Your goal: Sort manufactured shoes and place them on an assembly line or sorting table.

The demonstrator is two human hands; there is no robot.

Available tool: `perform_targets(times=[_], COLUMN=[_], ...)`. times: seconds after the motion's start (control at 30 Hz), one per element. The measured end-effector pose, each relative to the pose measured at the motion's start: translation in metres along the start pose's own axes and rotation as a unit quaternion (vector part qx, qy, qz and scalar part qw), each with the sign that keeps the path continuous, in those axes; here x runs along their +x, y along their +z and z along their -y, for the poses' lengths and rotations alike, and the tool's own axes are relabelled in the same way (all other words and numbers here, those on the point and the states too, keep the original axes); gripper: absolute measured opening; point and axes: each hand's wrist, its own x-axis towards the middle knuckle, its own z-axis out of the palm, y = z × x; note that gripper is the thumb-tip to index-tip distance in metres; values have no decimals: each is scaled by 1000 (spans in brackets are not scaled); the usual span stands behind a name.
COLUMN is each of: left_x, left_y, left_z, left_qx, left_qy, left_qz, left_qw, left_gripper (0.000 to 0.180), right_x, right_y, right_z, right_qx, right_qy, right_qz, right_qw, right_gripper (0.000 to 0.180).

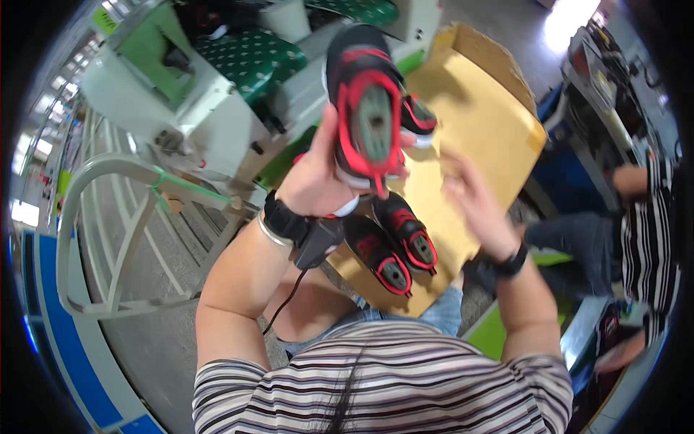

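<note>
Raised over the cardboard surface, a black sneaker (pixel 359 54) with red trim and a grey-green insole sits in my left hand (pixel 318 170). My fingers wrap round its side and underneath, and its opening faces me. To the right, over the cardboard, is my right hand (pixel 473 202), apart from the sneaker. Motion smears its fingers, so whether they hold anything is unclear. Below the held sneaker, a pair of similar black and red sneakers (pixel 372 249) lies side by side near my lap. Another sneaker (pixel 419 114) shows partly behind the held one.
The brown cardboard (pixel 499 123) has a raised flap at its far edge. A grey tubular metal frame (pixel 108 170) stands at left, near a white machine (pixel 173 108). Green dotted cloth (pixel 256 61) covers something beyond. At right, another person in a striped top (pixel 647 246) is close by.
</note>
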Motion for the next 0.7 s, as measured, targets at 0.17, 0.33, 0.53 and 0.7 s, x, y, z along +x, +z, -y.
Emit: perform_targets(times=[0.17, 0.33, 0.53, 0.7], left_x=[47, 49, 27, 36], left_y=[-99, -120, -140, -141], left_z=[-95, -109, -83, -80], left_qx=[-17, -178, -231, -331], left_qy=[145, 224, 201, 271], left_qz=[-146, -216, -144, -164], left_qw=[978, 934, 941, 889], left_gripper=[96, 81, 66, 64], right_x=[-85, -97, -56, 29], right_y=[85, 86, 15, -26], right_z=[-68, -87, -45, 29], right_qx=[-90, -19, 124, 24], right_qy=[26, 88, 145, -61], right_qz=[3, -89, -176, -208], right_qw=[996, 992, 966, 976], right_gripper=[72, 70, 46, 44])
